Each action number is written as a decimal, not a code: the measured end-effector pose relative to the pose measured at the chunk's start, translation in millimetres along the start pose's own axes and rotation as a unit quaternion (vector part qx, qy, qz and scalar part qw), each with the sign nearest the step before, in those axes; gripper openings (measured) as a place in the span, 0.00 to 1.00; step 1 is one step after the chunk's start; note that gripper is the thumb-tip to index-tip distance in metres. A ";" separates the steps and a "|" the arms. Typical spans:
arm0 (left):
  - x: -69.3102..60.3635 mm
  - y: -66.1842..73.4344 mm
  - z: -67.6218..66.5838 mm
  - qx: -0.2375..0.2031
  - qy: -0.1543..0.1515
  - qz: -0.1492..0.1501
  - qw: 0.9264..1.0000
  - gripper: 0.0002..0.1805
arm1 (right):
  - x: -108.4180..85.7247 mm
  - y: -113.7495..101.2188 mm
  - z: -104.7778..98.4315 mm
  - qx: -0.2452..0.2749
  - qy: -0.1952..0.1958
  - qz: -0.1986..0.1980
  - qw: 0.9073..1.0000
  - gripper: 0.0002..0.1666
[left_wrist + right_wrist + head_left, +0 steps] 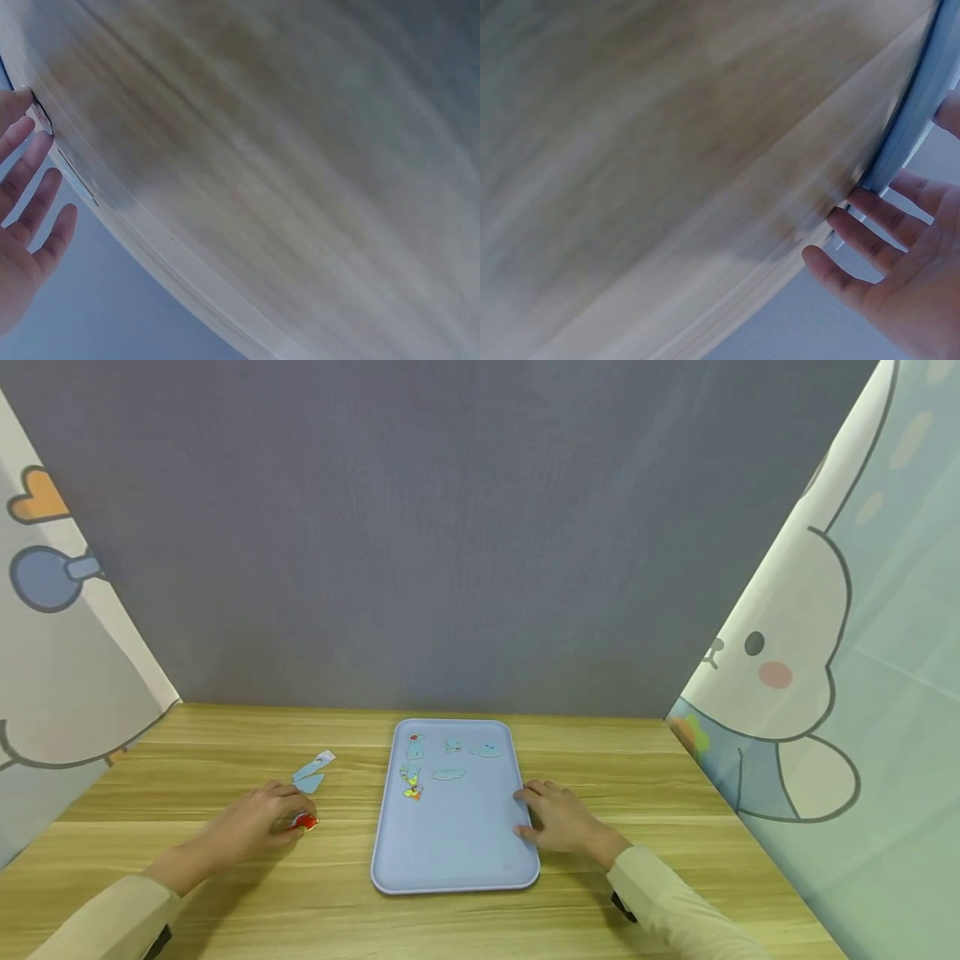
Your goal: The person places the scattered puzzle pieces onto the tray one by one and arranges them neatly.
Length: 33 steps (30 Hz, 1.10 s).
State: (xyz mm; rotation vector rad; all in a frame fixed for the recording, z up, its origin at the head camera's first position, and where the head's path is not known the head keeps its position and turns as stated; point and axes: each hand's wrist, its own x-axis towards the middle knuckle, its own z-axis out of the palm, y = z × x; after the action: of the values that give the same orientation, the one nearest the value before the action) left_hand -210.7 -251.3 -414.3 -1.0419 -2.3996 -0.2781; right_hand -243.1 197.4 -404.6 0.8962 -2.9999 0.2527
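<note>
In the head view my left hand point(262, 817) is at the left of the table, its thumb and index finger pinching a small flat picture piece point(304, 821) with red on it. From the left wrist, that piece point(43, 112) appears edge-on, and the other fingers of the left hand point(30, 195) spread loosely. Two light blue pieces point(309, 782) lie just beyond this hand. My right hand point(558, 818) rests at the right rim of a pale blue tray point(450, 852). Its relaxed fingers point(866, 240) touch the rim and the table beside it.
Several flat, irregular picture pieces point(448, 774) lie in the tray's far half, one of them yellow and orange point(413, 792). A grey cloth wall point(420, 543) stands behind the wooden table point(622, 768). Printed cartoon curtains point(795, 635) flank it.
</note>
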 end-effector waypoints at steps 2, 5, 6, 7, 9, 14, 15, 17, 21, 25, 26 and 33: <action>0.1 0.2 -0.2 -0.001 -0.003 -0.004 1.000 0.18 | 0.0 -0.1 -0.2 0.000 0.001 -0.001 1.000 0.31; 0.4 0.1 -0.9 -0.001 -0.007 -0.006 1.000 0.18 | -0.1 0.2 0.0 0.000 0.001 -0.002 1.000 0.31; 0.5 0.1 -1.1 0.000 -0.008 -0.006 1.000 0.18 | -0.1 0.4 0.1 0.000 0.001 -0.002 1.000 0.31; 0.8 0.2 -1.3 -0.002 -0.009 -0.007 1.000 0.18 | -0.2 0.4 0.1 0.000 0.001 -0.002 1.000 0.31; 1.0 0.4 -1.5 -0.003 -0.012 -0.007 1.000 0.18 | 0.0 1.1 0.4 0.001 0.000 -0.001 1.000 0.31; 1.1 0.7 -2.0 -0.004 -0.015 -0.007 1.000 0.18 | 0.2 1.6 0.9 -0.001 -0.001 -0.002 1.000 0.31; 1.2 0.7 -2.2 -0.003 -0.014 -0.006 1.000 0.18 | 0.3 1.5 1.0 0.000 0.000 -0.004 1.000 0.31; 1.6 0.3 -2.1 -0.003 -0.013 -0.004 1.000 0.18 | 0.4 1.7 1.5 -0.001 0.000 -0.005 1.000 0.31; 1.7 -1.4 -1.2 -0.001 -0.011 0.002 1.000 0.18 | 0.3 2.1 2.5 -0.004 0.003 -0.008 1.000 0.30; 1.7 -3.2 -0.5 0.001 -0.006 0.011 1.000 0.17 | 0.2 2.0 2.6 -0.006 0.006 -0.008 1.000 0.30; 1.8 -3.2 -0.5 0.001 -0.005 0.012 1.000 0.17 | 0.2 2.0 2.7 -0.007 0.006 -0.008 1.000 0.30; 2.4 -2.2 0.4 -0.003 -0.006 0.014 1.000 0.17 | 0.1 1.8 2.8 -0.008 0.007 -0.011 1.000 0.30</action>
State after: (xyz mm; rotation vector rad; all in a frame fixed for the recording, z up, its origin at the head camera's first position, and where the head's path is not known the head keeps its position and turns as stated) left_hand -213.9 -251.2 -413.3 -1.0824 -2.3940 -0.2697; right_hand -244.0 198.4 -407.6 0.9213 -2.9725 0.2337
